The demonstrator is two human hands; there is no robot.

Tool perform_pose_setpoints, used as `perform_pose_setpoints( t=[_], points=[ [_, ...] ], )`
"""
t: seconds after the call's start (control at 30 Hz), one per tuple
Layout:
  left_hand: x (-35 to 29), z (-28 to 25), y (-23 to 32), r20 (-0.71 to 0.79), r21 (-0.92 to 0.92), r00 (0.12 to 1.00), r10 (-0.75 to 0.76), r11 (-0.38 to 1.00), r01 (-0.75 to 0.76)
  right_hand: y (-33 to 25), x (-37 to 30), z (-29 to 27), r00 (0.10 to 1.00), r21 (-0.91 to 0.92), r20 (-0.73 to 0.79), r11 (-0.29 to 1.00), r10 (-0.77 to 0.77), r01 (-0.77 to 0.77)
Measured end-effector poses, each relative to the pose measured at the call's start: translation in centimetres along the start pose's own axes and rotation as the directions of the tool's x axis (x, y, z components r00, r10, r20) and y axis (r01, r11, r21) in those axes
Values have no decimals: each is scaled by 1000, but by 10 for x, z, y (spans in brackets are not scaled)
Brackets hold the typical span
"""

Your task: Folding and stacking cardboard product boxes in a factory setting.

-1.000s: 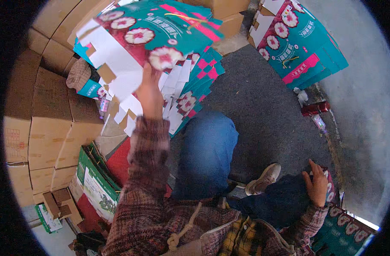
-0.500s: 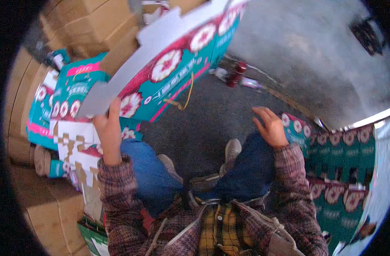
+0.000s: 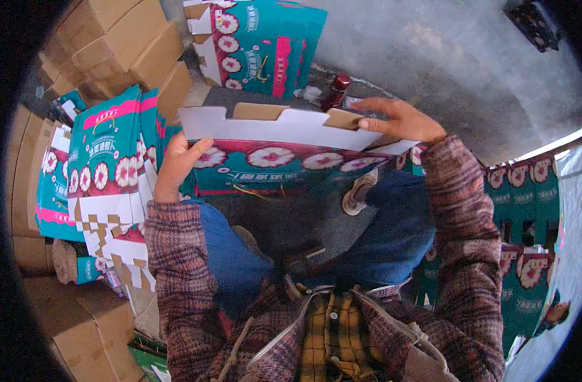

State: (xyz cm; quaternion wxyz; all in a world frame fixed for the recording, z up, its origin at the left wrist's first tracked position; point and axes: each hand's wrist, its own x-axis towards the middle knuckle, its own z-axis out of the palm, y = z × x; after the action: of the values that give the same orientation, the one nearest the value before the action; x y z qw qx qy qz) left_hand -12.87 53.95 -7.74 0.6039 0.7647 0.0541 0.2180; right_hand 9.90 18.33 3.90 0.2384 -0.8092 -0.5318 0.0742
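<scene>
Cardboard was what I had in both hands: a flat teal gift box [image 3: 284, 153] with pink flowers, held up above my knees with its white flaps toward the top. My left hand [image 3: 176, 167] gripped its left edge, thumb on the printed face, and my right hand [image 3: 399, 120] pinched the brown tab at the upper right corner. To fold it well, I judged I should keep the left grip firm as an anchor and press the flap along its scored line, not across it, so the print would not crease.

Left of me stood a stack of flat boxes [image 3: 106, 172] leaning on edge, just beside my left hand, with plain brown cartons [image 3: 122, 51] piled behind them at the far left. Another flat box [image 3: 262, 48] leaned at the far side, and a dark red bottle [image 3: 335, 91] stood near it, close behind my box's top edge. Finished boxes [image 3: 523, 216] were stacked at my right. My knees and a shoe [image 3: 358, 193] crowded the space under the box.
</scene>
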Motion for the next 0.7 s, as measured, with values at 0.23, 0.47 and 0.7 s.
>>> perform_pose_setpoints(
  t=[0.23, 0.47, 0.7],
  points=[
    [19, 9, -2, 3, 62, 995, -102, 993, 101, 12, 35, 30, 732, 35, 669, 979, 127, -202],
    [31, 51, -16, -184, 601, 978, 102, 799, 29, 31, 36, 66, 866, 450, 493, 828, 82, -335],
    [-12, 147, 12, 476, 423, 878, -41, 887, -187, 51, 19, 75, 917, 723, 323, 563, 234, -399]
  ],
)
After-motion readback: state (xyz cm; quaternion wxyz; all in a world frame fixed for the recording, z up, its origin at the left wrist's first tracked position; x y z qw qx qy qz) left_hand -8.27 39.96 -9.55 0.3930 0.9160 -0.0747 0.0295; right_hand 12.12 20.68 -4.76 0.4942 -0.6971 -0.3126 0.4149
